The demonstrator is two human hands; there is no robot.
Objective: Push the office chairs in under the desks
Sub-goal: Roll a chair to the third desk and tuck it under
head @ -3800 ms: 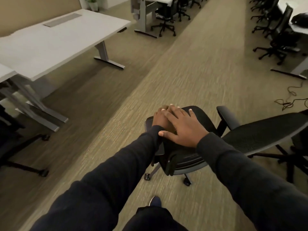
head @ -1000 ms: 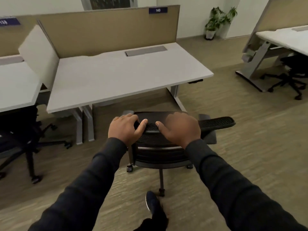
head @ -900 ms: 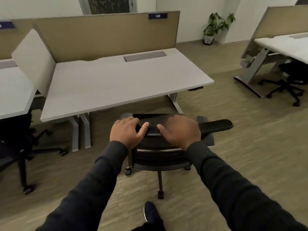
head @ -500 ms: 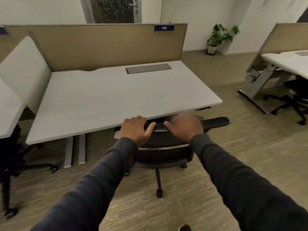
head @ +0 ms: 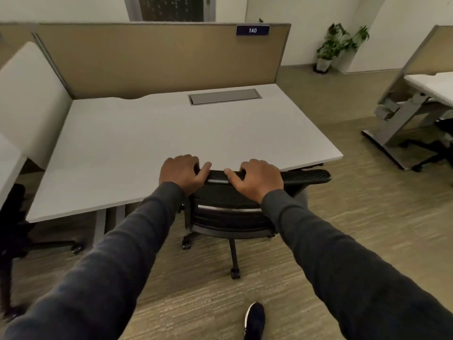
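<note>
Both hands grip the top edge of the office chair (head: 228, 207)'s mesh backrest: the left hand (head: 181, 174) is curled over it near the left end, and the right hand (head: 257, 179) is wrapped over it just right of the middle, thumbs pointing toward each other. Holding the top rail this way likely gives even steering, so the chair rolls straight and does not swivel on its casters.

The chair stands at the near edge of the white surface (head: 147, 143), its seat hidden beneath the top and the backrest touching or just short of the edge (I cannot tell which). One arm of the chair's base with its caster (head: 234, 273) sticks out toward the person on the carpet (head: 355, 229).

By my judgement this chair is nearly home; little travel is left before the backrest meets the edge. The surface's leg (head: 99, 224) stands to the left, well apart from the chair, and the floor to the right is open. A shoe (head: 255, 320) is planted behind the base, clear of the caster. Another chair (head: 14, 231) sits at the neighbouring desk on the left.
</note>
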